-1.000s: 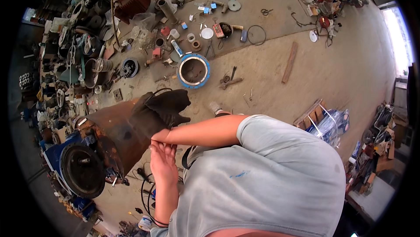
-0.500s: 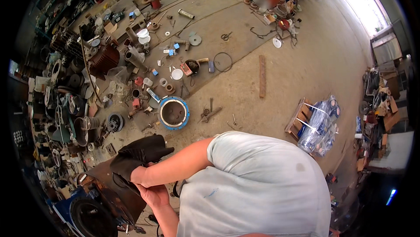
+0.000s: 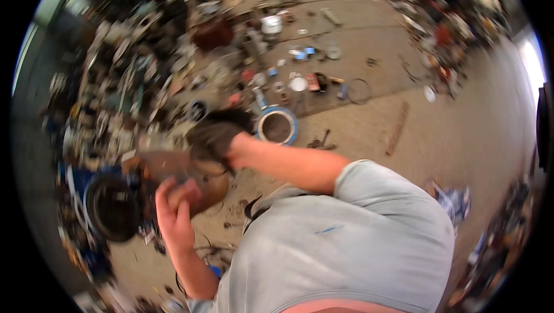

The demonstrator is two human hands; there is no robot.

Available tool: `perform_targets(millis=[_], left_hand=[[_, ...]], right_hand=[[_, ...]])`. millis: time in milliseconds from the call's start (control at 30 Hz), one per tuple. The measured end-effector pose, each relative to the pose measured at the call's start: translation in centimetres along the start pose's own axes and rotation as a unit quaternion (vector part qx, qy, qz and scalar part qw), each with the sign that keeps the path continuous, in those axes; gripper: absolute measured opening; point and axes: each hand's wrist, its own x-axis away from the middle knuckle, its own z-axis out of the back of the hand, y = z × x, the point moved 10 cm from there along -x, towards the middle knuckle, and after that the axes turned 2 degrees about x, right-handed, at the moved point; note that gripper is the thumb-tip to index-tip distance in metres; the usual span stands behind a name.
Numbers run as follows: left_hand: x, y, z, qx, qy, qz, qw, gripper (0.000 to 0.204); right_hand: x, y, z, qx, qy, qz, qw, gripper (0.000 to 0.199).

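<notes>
The whole view is being smeared by motion blur, most heavily across the clutter at the upper left. Daylight is being let in from a blown-out opening (image 3: 534,67) at the right edge. Lines are being bent near the black fisheye rim.

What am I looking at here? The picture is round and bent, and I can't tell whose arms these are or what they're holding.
There is no machine: a small wide-angle camera worn on a person's head looks down, so the picture is round and straight lines curve. It is also blurred. The grey shirt is the person's own.

The right hand, in what looks like a dark glove, rests on top of a rusty brown metal part. The bare left hand presses against the part's near side.

Around them is a concrete workshop floor strewn with scrap, including a blue-rimmed ring just beyond and a large dark round part on the left.
</notes>
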Motion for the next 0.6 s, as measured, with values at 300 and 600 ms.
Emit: perform_targets(millis=[300,600], left_hand=[[-1.5,-1.4,0.0,-0.019,0.058,-0.044,0.997,0.03],[1.7,-4.1,4.0,0.173,0.178,0.001,0.969,0.017]], right_hand=[[1.0,0.5,-7.4,0.136,-0.152,-0.116,0.972,0.022],[1.4,5.3,-5.5,0.059,-0.164,-0.236,0.956,0.049]])
